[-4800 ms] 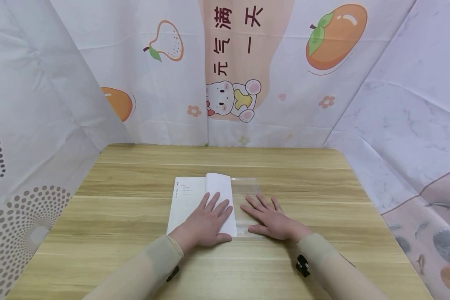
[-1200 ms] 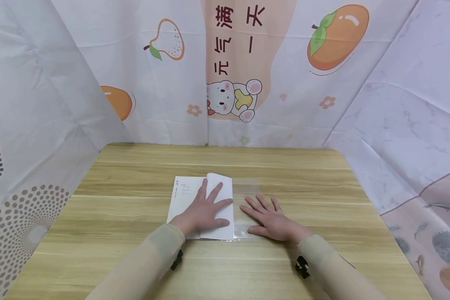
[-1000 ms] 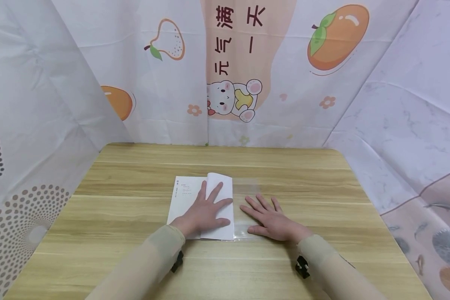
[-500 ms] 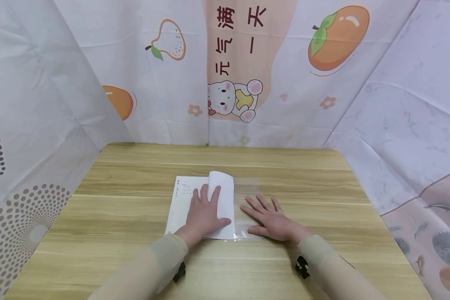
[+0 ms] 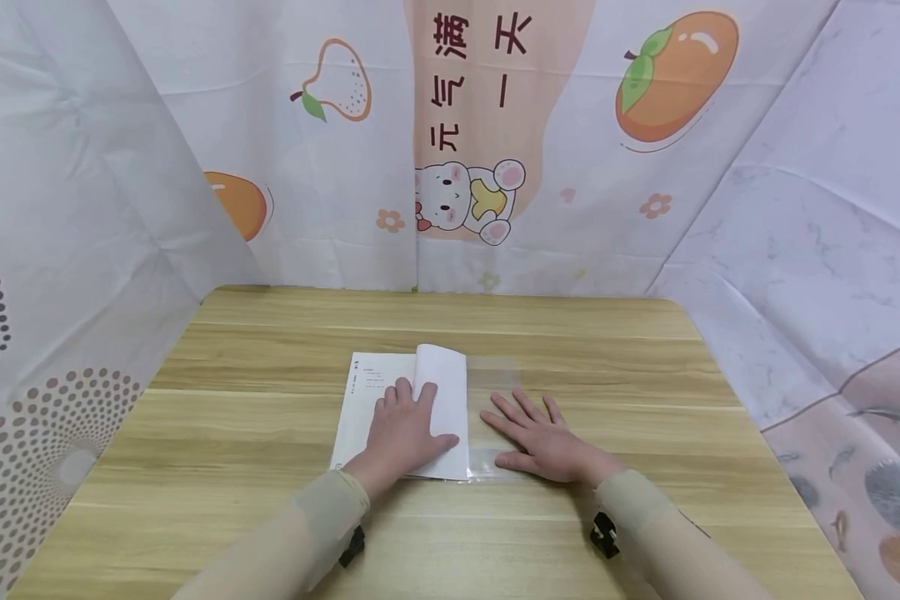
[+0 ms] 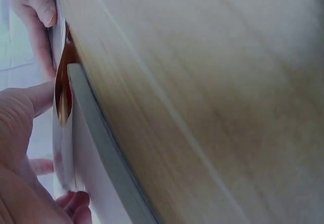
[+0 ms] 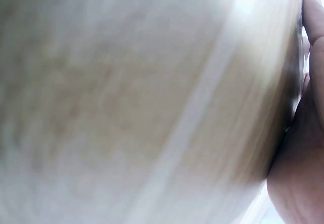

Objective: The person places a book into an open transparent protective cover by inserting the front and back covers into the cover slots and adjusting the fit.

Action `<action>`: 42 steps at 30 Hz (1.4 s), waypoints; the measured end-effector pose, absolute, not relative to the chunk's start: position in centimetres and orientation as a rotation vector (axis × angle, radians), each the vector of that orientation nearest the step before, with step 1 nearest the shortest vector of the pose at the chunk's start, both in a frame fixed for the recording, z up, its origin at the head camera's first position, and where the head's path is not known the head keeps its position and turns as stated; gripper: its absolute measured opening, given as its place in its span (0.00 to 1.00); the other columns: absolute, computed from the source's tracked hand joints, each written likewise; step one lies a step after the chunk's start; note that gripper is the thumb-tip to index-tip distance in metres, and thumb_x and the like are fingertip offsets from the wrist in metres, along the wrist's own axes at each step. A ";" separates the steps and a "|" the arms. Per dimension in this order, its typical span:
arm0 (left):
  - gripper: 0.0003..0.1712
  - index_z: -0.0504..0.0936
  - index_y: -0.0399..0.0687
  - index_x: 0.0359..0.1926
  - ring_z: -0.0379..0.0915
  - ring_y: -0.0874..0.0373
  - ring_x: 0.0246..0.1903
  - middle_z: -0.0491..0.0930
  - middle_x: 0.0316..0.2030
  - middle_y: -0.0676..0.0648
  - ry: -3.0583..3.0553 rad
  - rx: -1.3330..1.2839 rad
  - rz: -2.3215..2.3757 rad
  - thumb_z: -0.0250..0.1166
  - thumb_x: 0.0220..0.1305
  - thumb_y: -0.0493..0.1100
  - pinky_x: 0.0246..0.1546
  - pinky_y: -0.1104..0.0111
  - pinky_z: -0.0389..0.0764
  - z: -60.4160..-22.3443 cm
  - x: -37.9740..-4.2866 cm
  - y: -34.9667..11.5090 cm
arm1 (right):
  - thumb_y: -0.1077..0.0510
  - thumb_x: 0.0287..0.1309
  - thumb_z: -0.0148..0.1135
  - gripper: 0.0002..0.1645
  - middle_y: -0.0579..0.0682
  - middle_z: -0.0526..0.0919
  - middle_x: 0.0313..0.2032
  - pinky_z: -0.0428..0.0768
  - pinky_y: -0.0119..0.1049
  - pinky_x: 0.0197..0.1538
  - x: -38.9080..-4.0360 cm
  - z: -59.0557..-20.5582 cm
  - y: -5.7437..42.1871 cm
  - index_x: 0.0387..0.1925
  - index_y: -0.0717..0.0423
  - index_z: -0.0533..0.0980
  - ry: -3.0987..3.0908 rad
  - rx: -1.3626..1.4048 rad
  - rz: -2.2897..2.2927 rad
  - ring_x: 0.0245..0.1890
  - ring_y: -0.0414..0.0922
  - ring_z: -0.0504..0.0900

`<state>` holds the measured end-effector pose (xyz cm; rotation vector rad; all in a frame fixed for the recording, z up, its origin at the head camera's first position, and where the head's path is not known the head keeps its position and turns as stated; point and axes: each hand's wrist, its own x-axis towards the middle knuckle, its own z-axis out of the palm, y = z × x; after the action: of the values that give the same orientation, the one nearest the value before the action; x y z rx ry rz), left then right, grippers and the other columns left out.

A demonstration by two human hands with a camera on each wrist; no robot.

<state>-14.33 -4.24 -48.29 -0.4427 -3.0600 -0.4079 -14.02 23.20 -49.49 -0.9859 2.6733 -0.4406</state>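
Note:
In the head view a white book [image 5: 363, 417] lies on the table, with a white cover flap [image 5: 450, 408] bent over its right part. My left hand [image 5: 401, 429] grips the bent flap, thumb stretched across it and the other fingers bent near its left edge. The left wrist view shows this thumb over the curled flap [image 6: 62, 148] and fingertips [image 6: 78, 206] bent at its edge; orange-brown shows inside the curl. A clear plastic book cover [image 5: 487, 462] extends right from the flap. My right hand [image 5: 543, 442] rests flat on it, fingers spread.
The wooden table [image 5: 607, 358] reaches back to a printed curtain [image 5: 345, 208]. More cloth hangs at the left and right sides. Black wrist devices [image 5: 605, 533] sit under both forearms.
My left hand, spread flat over the flap a second ago, has drawn its fingers in toward the flap's left edge. The flap lies slightly farther right. My right hand stays put.

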 end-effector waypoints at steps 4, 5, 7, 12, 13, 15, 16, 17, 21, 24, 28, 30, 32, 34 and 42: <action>0.38 0.71 0.48 0.63 0.63 0.47 0.37 0.67 0.43 0.39 -3.083 -0.468 -0.431 0.69 0.59 0.64 0.37 0.59 0.70 -47.8 -14.6 -4.6 | 0.33 0.73 0.51 0.44 0.50 0.42 0.82 0.33 0.72 0.72 -14.0 -49.5 23.2 0.82 0.40 0.50 2.671 -0.989 -0.440 0.81 0.60 0.36; 0.38 0.71 0.49 0.64 0.63 0.47 0.37 0.67 0.44 0.39 -3.094 -0.469 -0.442 0.68 0.60 0.63 0.36 0.59 0.71 -47.6 -14.6 -4.7 | 0.33 0.73 0.51 0.44 0.50 0.42 0.82 0.33 0.72 0.72 -14.0 -49.4 23.2 0.82 0.40 0.50 2.671 -0.989 -0.441 0.81 0.60 0.36; 0.38 0.71 0.49 0.67 0.63 0.48 0.36 0.67 0.44 0.40 -3.110 -0.465 -0.487 0.68 0.61 0.61 0.35 0.60 0.71 -47.5 -14.7 -4.8 | 0.34 0.73 0.51 0.44 0.50 0.42 0.82 0.33 0.72 0.72 -14.0 -49.4 23.2 0.82 0.40 0.51 2.671 -0.987 -0.441 0.81 0.60 0.36; 0.39 0.71 0.53 0.69 0.65 0.48 0.36 0.69 0.44 0.41 -3.129 -0.450 -0.566 0.69 0.60 0.61 0.33 0.61 0.71 -47.1 -14.9 -4.7 | 0.33 0.73 0.51 0.45 0.50 0.42 0.82 0.32 0.72 0.72 -14.0 -49.4 23.2 0.82 0.40 0.50 2.668 -0.983 -0.439 0.81 0.61 0.36; 0.39 0.71 0.53 0.69 0.66 0.48 0.36 0.70 0.44 0.41 -3.129 -0.450 -0.570 0.70 0.60 0.61 0.33 0.61 0.71 -47.1 -14.9 -4.7 | 0.33 0.73 0.50 0.45 0.50 0.42 0.82 0.32 0.72 0.72 -14.0 -49.4 23.2 0.82 0.40 0.50 2.669 -0.983 -0.439 0.81 0.61 0.36; 0.39 0.71 0.54 0.69 0.66 0.48 0.36 0.70 0.44 0.41 -3.134 -0.448 -0.566 0.69 0.61 0.61 0.33 0.61 0.71 -47.0 -14.9 -4.6 | 0.33 0.73 0.50 0.45 0.50 0.42 0.82 0.32 0.72 0.72 -14.0 -49.5 23.2 0.82 0.40 0.50 2.670 -0.985 -0.439 0.81 0.61 0.36; 0.39 0.71 0.54 0.69 0.66 0.48 0.36 0.70 0.44 0.41 -3.136 -0.449 -0.561 0.69 0.61 0.61 0.33 0.61 0.71 -47.0 -14.8 -4.5 | 0.33 0.73 0.50 0.44 0.49 0.42 0.82 0.32 0.72 0.72 -14.0 -49.5 23.3 0.82 0.40 0.50 2.671 -0.986 -0.439 0.81 0.61 0.36; 0.39 0.71 0.54 0.69 0.65 0.48 0.36 0.70 0.44 0.42 -3.137 -0.449 -0.556 0.69 0.61 0.61 0.33 0.61 0.71 -47.0 -14.8 -4.5 | 0.33 0.73 0.50 0.44 0.49 0.42 0.82 0.32 0.72 0.72 -14.0 -49.5 23.3 0.82 0.40 0.50 2.672 -0.987 -0.438 0.81 0.61 0.36; 0.40 0.70 0.54 0.70 0.65 0.48 0.36 0.70 0.43 0.41 -3.139 -0.453 -0.536 0.69 0.61 0.61 0.33 0.61 0.71 -46.9 -14.8 -4.4 | 0.33 0.73 0.50 0.44 0.49 0.42 0.82 0.33 0.72 0.72 -14.0 -49.5 23.2 0.82 0.40 0.50 2.676 -0.990 -0.432 0.81 0.61 0.36; 0.40 0.70 0.54 0.70 0.65 0.48 0.37 0.70 0.43 0.41 -3.139 -0.463 -0.508 0.69 0.61 0.62 0.33 0.61 0.71 -46.9 -14.9 -4.3 | 0.33 0.73 0.50 0.44 0.49 0.43 0.82 0.33 0.72 0.72 -14.0 -49.5 23.2 0.82 0.40 0.50 2.678 -0.989 -0.427 0.81 0.60 0.36; 0.40 0.70 0.54 0.70 0.65 0.48 0.37 0.70 0.43 0.40 -3.135 -0.476 -0.478 0.69 0.61 0.62 0.33 0.61 0.71 -46.8 -14.8 -4.2 | 0.33 0.73 0.50 0.44 0.50 0.43 0.82 0.34 0.72 0.72 -14.0 -49.5 23.2 0.82 0.40 0.51 2.682 -0.994 -0.422 0.81 0.61 0.37; 0.40 0.70 0.53 0.70 0.65 0.48 0.37 0.70 0.43 0.40 -3.130 -0.484 -0.461 0.69 0.62 0.62 0.33 0.61 0.71 -46.9 -14.9 -4.1 | 0.33 0.73 0.51 0.44 0.50 0.44 0.82 0.34 0.73 0.72 -14.0 -49.5 23.2 0.82 0.40 0.51 2.685 -0.999 -0.424 0.81 0.61 0.38; 0.39 0.70 0.53 0.70 0.65 0.48 0.37 0.70 0.44 0.40 -3.124 -0.491 -0.448 0.69 0.62 0.61 0.33 0.61 0.72 -47.1 -14.9 -4.1 | 0.34 0.73 0.51 0.44 0.51 0.44 0.82 0.35 0.73 0.71 -14.0 -49.4 23.2 0.82 0.41 0.52 2.686 -1.003 -0.426 0.80 0.62 0.38; 0.39 0.70 0.52 0.69 0.65 0.48 0.37 0.70 0.43 0.40 -3.114 -0.498 -0.435 0.69 0.62 0.61 0.33 0.61 0.72 -47.2 -14.9 -4.0 | 0.34 0.73 0.51 0.44 0.52 0.45 0.82 0.35 0.74 0.71 -14.0 -49.4 23.2 0.82 0.41 0.52 2.688 -1.006 -0.430 0.80 0.63 0.39; 0.39 0.70 0.50 0.69 0.65 0.47 0.36 0.70 0.42 0.39 -3.090 -0.514 -0.424 0.70 0.61 0.60 0.32 0.61 0.71 -47.0 -14.7 -3.8 | 0.34 0.73 0.51 0.44 0.51 0.45 0.82 0.35 0.74 0.71 -14.0 -49.4 23.2 0.82 0.41 0.52 2.694 -1.008 -0.426 0.80 0.63 0.39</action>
<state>-14.74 -3.79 -46.97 -0.5137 -3.0897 -0.4242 -13.96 23.23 -49.43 -1.0080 2.6936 -0.4256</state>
